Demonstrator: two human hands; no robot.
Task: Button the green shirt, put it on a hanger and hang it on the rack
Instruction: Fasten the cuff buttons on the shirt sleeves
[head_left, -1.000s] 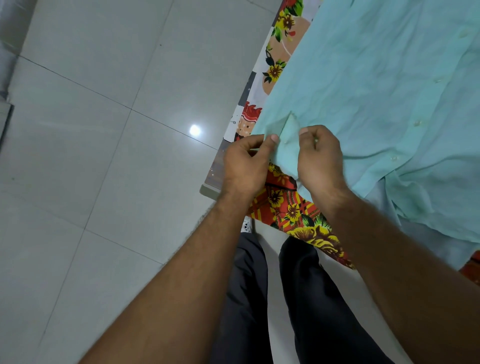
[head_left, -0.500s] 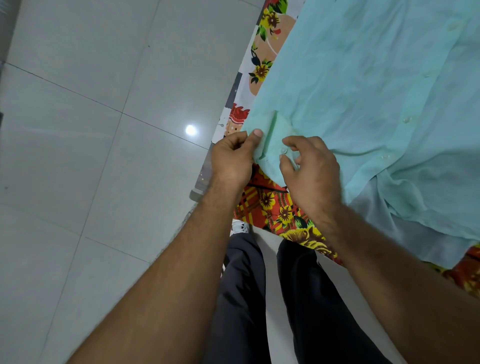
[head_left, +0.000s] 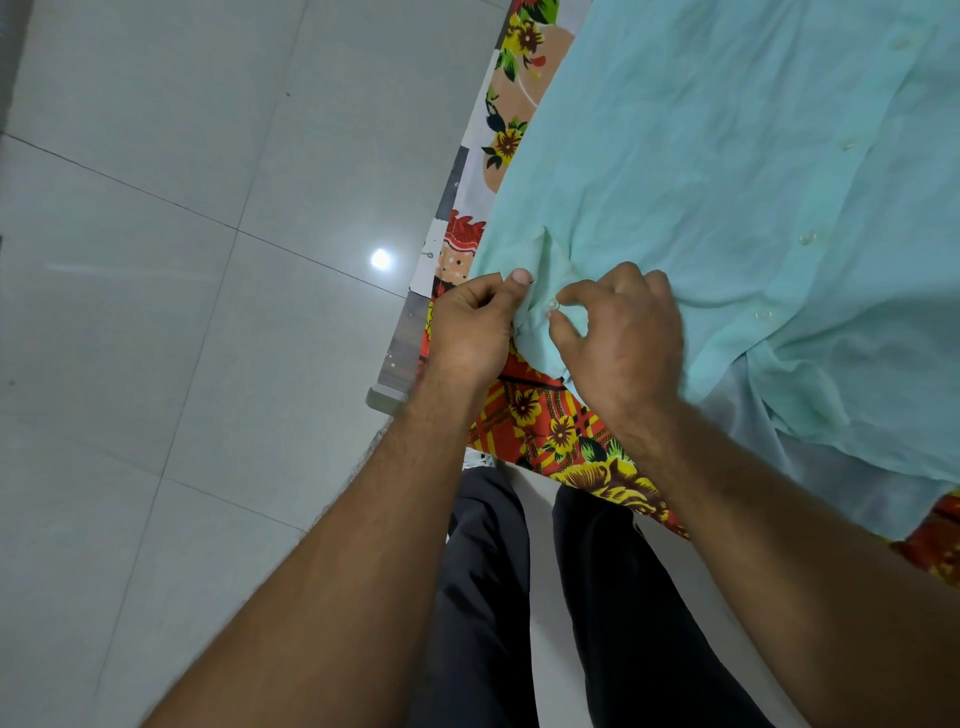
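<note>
The pale green shirt (head_left: 701, 171) lies spread flat on a table covered with a flowered cloth (head_left: 550, 426). My left hand (head_left: 470, 332) pinches the shirt's near corner edge between thumb and fingers. My right hand (head_left: 628, 338) holds the same corner just to the right, its thumb and forefinger around a small clear button (head_left: 551, 306). Further clear buttons (head_left: 806, 238) run in a line along the placket toward the upper right. No hanger or rack is in view.
The table's corner (head_left: 387, 397) juts out over a glossy grey tiled floor (head_left: 182, 312) to the left. My dark-trousered legs (head_left: 488, 597) stand right against the table edge. A lighter lining of the shirt (head_left: 841, 483) hangs over the near edge at right.
The raised fold of the corner has been laid lower. My right hand has turned, and its thumb and forefinger now hold the button, which was hidden a second ago.
</note>
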